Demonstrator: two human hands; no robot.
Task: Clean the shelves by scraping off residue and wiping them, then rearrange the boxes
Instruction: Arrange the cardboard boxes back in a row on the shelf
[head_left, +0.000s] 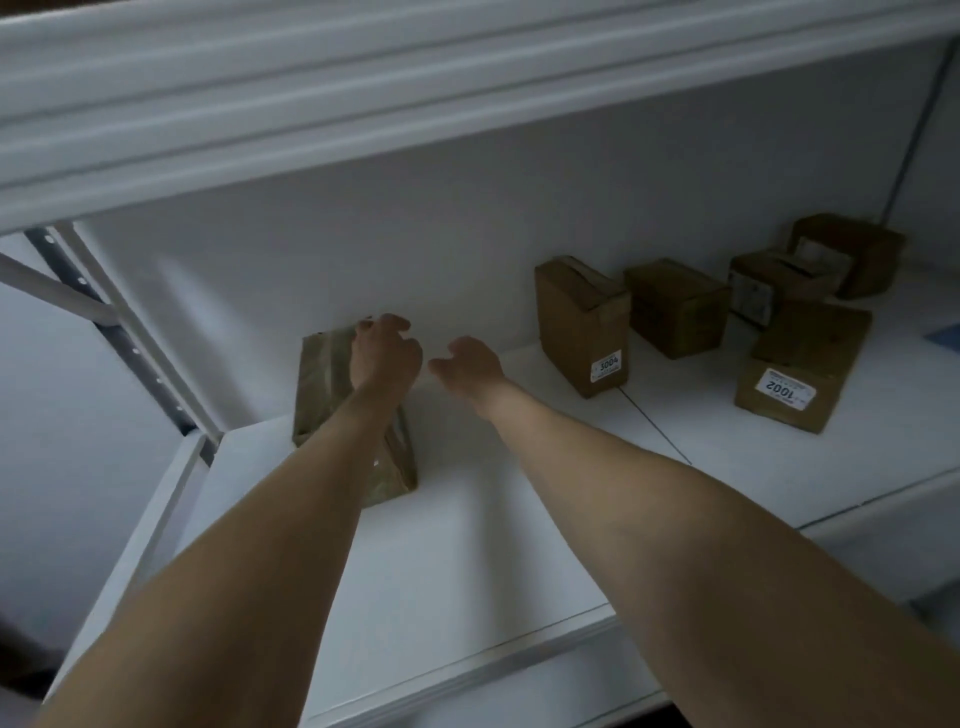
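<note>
Both bare arms reach deep into the white shelf (467, 545). The left hand (385, 353) lies on top of a brown box (332, 384) standing at about ten o'clock, near the back wall; its fingers (397, 323) curl over the box's far upper edge, though whether they truly grip it is hard to tell. The right hand (470, 364) hovers just beside it, fingers loosely spread and holding nothing.

Over at two o'clock a cluster of boxes sits on the same shelf. The nearest upright one (582, 325) carries a white sticker reading "3004". A flatter box (802, 371) lying closer to the front shows a label reading "1002", seen upside down. Behind them another plain box (675, 314) and two more (779, 291) (847, 254) bear pale labels too blurred to read.
</note>
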